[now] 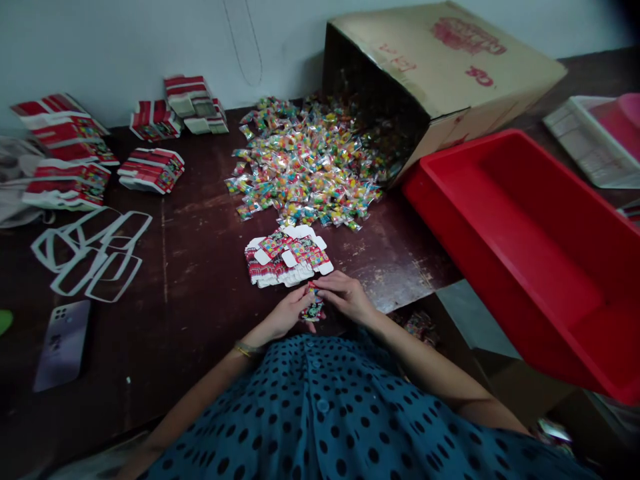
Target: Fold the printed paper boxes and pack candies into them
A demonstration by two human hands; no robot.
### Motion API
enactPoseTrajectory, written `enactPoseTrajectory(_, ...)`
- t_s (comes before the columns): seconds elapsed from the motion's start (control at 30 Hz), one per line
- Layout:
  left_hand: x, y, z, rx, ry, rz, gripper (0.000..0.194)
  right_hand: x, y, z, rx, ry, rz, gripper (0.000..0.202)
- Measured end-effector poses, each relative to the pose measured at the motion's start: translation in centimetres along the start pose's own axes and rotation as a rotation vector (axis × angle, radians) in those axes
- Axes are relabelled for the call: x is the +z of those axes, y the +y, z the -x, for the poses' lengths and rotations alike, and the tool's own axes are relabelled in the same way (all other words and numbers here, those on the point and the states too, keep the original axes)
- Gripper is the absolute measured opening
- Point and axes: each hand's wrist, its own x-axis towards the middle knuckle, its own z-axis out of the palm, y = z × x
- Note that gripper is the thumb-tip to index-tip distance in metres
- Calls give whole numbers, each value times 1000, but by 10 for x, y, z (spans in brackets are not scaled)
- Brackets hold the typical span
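Close to my body, my left hand [291,311] and my right hand [347,297] both grip one small printed carton [313,304], red with colourful print. The left fingers wrap its left side, and the right fingers pinch near its upper edge. Just beyond my hands lies a row of flattened red-and-white cartons [273,270], a few loose ones spread over the top. Behind that row spreads a large heap of small clear packets of colourful candy [310,163], spilling from the mouth of a cardboard box.
The cardboard box [480,60] lies on its side at the back right. A red plastic tub [525,227] fills the right side. Banded carton stacks [70,183], white paper bands [95,253] and a phone [63,347] lie on the left. A carton [475,317] stands below the table edge.
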Motion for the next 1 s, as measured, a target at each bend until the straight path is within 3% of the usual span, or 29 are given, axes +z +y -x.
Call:
enactPoseTrajectory(0.07,3,5,-3,18,-17,-126,52,-21,-4,8,82,4,-10,25)
enactPoseTrajectory(0.1,2,11,-5,76,34,-269,49,-37,-8,13,141,-35,-9,25)
enactPoseTrajectory(0.17,-9,27,-12,255,288,-660,39,-76,-15,22,255,-195,43,28)
enactPoseTrajectory(0.2,-17,35,-16,339,500,-853,38,-94,-17,27,304,-299,93,29)
enactPoseTrajectory(0.23,-26,43,-21,365,667,-1025,40,-107,-19,30,326,-380,150,30)
enactPoseTrajectory(0.27,-35,49,-26,342,738,-1175,44,-116,-19,32,334,-436,206,30)
enactPoseTrajectory(0.33,-50,56,-35,264,743,-1381,43,-114,-15,28,289,-449,292,29)
enactPoseTrajectory(0.4,-58,56,-41,221,696,-1455,42,-90,-7,15,208,-368,309,26)
enactPoseTrajectory(0.5,-60,47,-39,248,694,-1345,32,-39,6,-16,194,-77,194,29)
enactPoseTrajectory(0.6,-55,35,-30,327,670,-1062,15,-2,13,-46,264,247,-15,43)
enactPoseTrajectory(0.73,-41,19,-18,448,591,-617,20,14,13,-62,204,255,-168,28)
enactPoseTrajectory(0.83,-26,11,-12,496,625,-326,23,13,13,-60,246,333,-217,46)
enactPoseTrajectory(0.9,-17,10,-9,498,648,-222,24,13,12,-56,317,322,-379,54)
enactPoseTrajectory(1.0,-9,13,-6,444,506,-30,29,13,7,-48,285,274,-520,54)
